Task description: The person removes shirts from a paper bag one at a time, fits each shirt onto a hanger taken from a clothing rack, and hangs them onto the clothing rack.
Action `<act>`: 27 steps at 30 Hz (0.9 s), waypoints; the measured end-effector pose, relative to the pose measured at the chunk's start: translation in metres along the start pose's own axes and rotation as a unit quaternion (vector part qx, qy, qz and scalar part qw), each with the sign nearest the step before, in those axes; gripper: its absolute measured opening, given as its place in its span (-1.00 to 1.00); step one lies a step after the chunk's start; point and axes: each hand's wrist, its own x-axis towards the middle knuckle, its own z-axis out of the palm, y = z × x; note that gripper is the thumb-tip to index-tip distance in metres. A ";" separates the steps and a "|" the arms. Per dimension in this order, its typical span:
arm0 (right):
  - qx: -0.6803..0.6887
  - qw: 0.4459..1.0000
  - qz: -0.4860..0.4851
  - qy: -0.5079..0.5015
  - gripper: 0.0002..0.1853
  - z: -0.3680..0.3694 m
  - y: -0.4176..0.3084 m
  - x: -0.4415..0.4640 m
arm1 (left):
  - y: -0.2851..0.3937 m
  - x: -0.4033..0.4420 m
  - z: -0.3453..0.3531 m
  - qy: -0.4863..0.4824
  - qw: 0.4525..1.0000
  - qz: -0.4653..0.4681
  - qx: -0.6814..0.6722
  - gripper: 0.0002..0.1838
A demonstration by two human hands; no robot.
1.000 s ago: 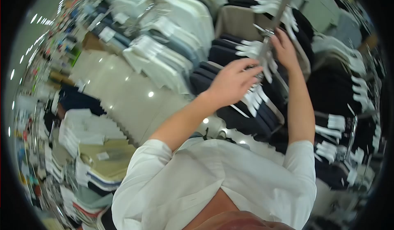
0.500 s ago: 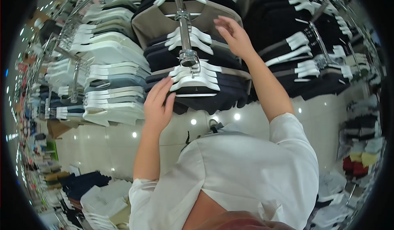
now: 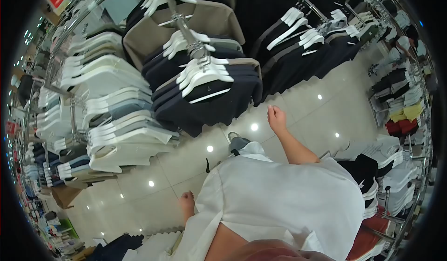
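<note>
My right hand (image 3: 276, 117) is held over the floor, its fingers curled in with nothing seen in them. It is nearest to the hem of a dark T-shirt (image 3: 214, 112) at the front of the middle rack, with a gap between. Low beside my body, my left hand (image 3: 187, 200) is also curled closed and touches no garment; nothing shows in it. The dark shirts hang on white hangers (image 3: 207, 80) from a chrome rail (image 3: 178, 21). Farther back on that rail hangs a taupe shirt (image 3: 214, 21).
White and pale shirts (image 3: 125, 144) hang to the left, black shirts (image 3: 293, 65) to the right. Shiny floor tiles (image 3: 153, 168) lie between the racks and my body. More racks with red garments (image 3: 400, 127) stand at the right. A person (image 3: 396, 54) is at the far right.
Both hands have come away from the middle rack and drawn back toward my body, their fingers now curled. The view has turned, with the racks shifted left and more floor showing.
</note>
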 end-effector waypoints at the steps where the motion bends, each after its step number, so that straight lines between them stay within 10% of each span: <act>1: 0.014 0.999 0.040 -0.029 -0.53 0.003 0.008 -0.009 | -0.015 -0.010 0.002 -0.021 1.000 -0.008 0.011 -0.62; 19: -0.130 0.901 -0.099 -0.402 -0.74 0.177 -0.062 -0.074 | -0.129 -0.074 -0.015 0.195 0.906 -0.167 -0.336 -0.77; 27: -0.003 0.653 -0.320 -0.686 -0.76 0.376 -0.252 -0.217 | -0.080 -0.093 -0.085 0.331 0.814 -0.122 -0.461 -0.80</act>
